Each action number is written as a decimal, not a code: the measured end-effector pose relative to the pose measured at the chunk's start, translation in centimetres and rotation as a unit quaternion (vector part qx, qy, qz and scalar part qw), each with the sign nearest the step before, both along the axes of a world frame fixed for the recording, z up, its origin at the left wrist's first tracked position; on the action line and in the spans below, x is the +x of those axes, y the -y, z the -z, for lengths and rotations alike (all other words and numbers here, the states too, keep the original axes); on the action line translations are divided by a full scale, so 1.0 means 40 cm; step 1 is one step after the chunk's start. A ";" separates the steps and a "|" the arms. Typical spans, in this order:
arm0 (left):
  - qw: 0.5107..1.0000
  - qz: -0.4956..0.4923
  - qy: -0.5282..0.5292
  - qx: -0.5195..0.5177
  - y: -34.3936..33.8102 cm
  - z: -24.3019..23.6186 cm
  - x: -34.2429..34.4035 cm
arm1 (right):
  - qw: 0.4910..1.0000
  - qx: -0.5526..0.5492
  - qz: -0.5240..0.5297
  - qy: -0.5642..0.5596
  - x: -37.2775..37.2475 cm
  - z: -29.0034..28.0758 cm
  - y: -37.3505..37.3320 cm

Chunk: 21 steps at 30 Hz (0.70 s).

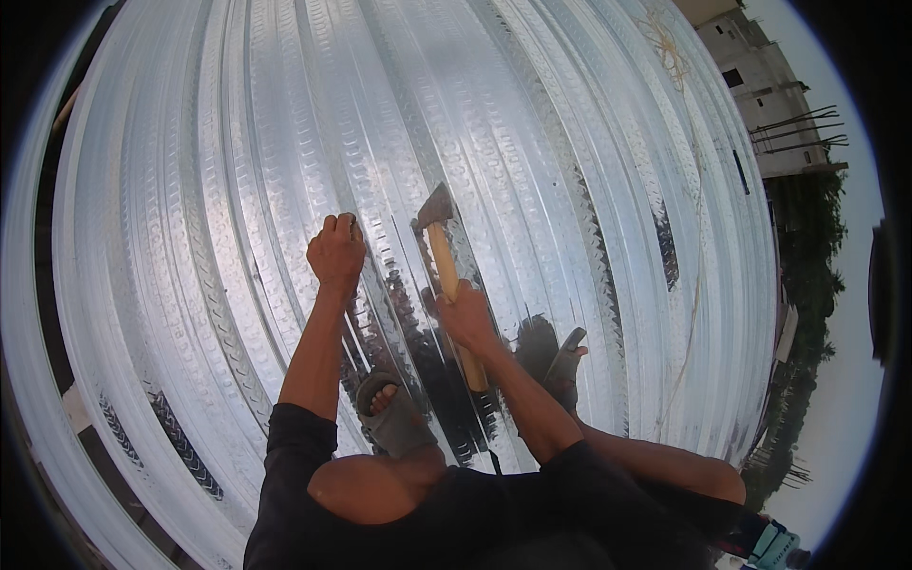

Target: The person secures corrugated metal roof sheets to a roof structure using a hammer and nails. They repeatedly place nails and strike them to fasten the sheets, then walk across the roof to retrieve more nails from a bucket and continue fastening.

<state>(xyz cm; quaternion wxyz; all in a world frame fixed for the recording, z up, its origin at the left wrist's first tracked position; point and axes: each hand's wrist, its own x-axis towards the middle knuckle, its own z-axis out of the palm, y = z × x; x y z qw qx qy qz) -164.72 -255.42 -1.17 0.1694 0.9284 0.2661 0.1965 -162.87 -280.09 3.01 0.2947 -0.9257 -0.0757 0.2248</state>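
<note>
My right hand (464,316) is wrapped round the pale wooden handle of a hatchet (445,261). Its dark, wedge-shaped metal head lies just beyond the hand, over the ribbed, shiny metal decking sheets (313,114). To the left, my left hand (337,252) rests closed on a raised rib of the decking, fingers curled down. A small dark bit shows by its fingertips, but what it holds, if anything, is hidden. The two hands are apart, with a dark, reflective strip of metal between them.
My sandalled feet (399,418) stand on the ribbed sheets, knees bent. Loose thin strands (673,52) lie at the far right. Beyond the right edge are a concrete building (760,81) with protruding rebar and green trees (807,256). Dark gaps run along the left edge.
</note>
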 end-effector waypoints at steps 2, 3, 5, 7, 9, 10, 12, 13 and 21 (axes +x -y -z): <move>1.000 -0.002 0.012 0.006 -0.001 0.006 -0.018 | 0.999 0.027 0.029 0.038 0.042 -0.138 -0.027; 1.000 -0.005 0.005 0.012 -0.008 0.010 -0.035 | 0.995 0.053 0.050 0.062 0.076 -0.222 -0.031; 1.000 -0.005 0.002 0.011 -0.007 0.002 -0.034 | 0.962 0.203 0.108 0.146 0.184 -0.402 -0.045; 1.000 -0.011 -0.012 0.015 -0.020 -0.004 -0.046 | 0.867 0.372 0.097 0.316 0.249 -0.611 -0.086; 1.000 -0.013 -0.022 0.008 -0.010 -0.015 -0.043 | 0.787 0.410 0.007 0.462 0.299 -0.748 -0.056; 0.999 -0.015 -0.029 0.002 -0.005 -0.020 -0.046 | 0.792 0.412 0.044 0.449 0.271 -0.710 -0.056; 0.999 -0.011 -0.041 -0.001 -0.011 -0.029 -0.028 | 0.807 0.378 0.103 0.441 0.176 -0.449 -0.043; 0.999 -0.006 -0.047 -0.008 0.006 -0.013 -0.020 | 0.881 0.275 0.120 0.365 0.110 -0.244 -0.014; 1.000 0.004 0.000 0.010 -0.011 0.001 -0.028 | 0.993 0.033 0.030 0.108 0.126 -0.176 0.002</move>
